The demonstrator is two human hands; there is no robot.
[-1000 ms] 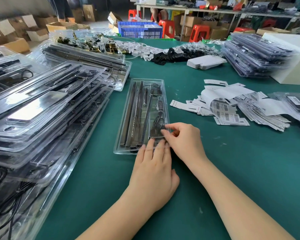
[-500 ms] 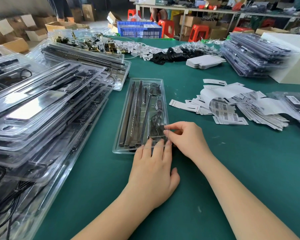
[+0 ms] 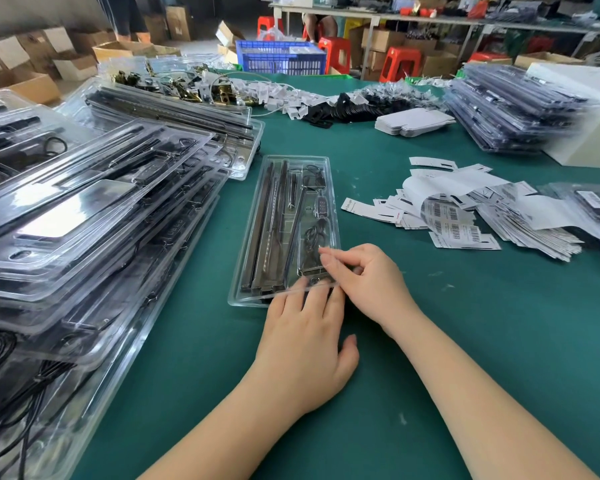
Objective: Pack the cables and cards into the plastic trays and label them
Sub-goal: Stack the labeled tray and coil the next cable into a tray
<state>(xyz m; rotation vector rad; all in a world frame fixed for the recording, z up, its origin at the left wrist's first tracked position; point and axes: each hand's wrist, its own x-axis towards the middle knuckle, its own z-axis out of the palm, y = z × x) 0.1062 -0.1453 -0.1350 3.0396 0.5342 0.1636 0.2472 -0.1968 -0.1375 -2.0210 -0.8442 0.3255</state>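
Clear plastic blister tray [image 3: 257, 237] of black cables on green surface [image 3: 465, 341]; left hand [image 3: 305, 344] flat, pressing near edge; right hand [image 3: 364, 282] pinching tray's corner.

I see bare desk [image 3: 482, 341] near and right of the tray [image 3: 257, 237]. Stacked trays [image 3: 84, 220] block the left; loose labels [image 3: 465, 216] crowd the right; far stack [image 3: 510, 109] beyond.

Blue crate [image 3: 280, 60], red stools [image 3: 400, 62] and cardboard boxes [image 3: 32, 85] beyond the table.
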